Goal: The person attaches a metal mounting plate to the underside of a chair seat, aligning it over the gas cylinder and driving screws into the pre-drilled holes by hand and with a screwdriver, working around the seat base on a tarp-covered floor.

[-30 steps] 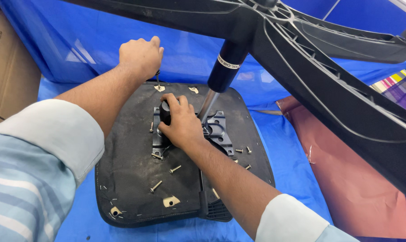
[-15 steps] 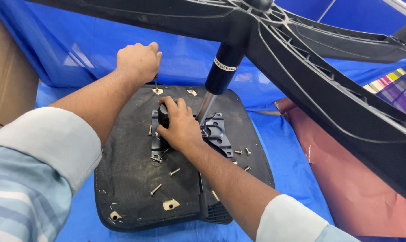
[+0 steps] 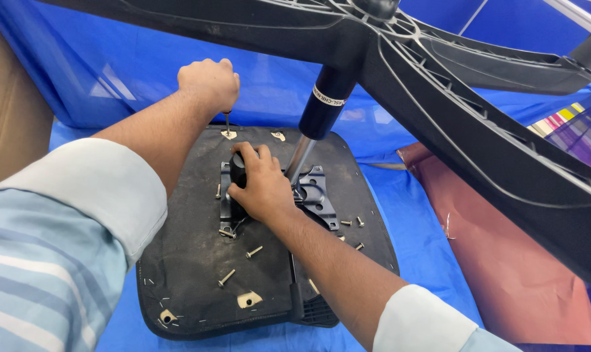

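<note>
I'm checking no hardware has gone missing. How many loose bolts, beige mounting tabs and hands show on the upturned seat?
Loose bolts lying on the seat underside: 6, e.g.
Beige mounting tabs: 4, e.g.
Hands: 2, left hand gripping a tool, right hand on the black knob
Total: 12

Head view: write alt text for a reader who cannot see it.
Two hands work on an upturned chair seat: the left hand drives a tool into its far edge, the right hand grips the knob. Loose screws lie about.
</note>
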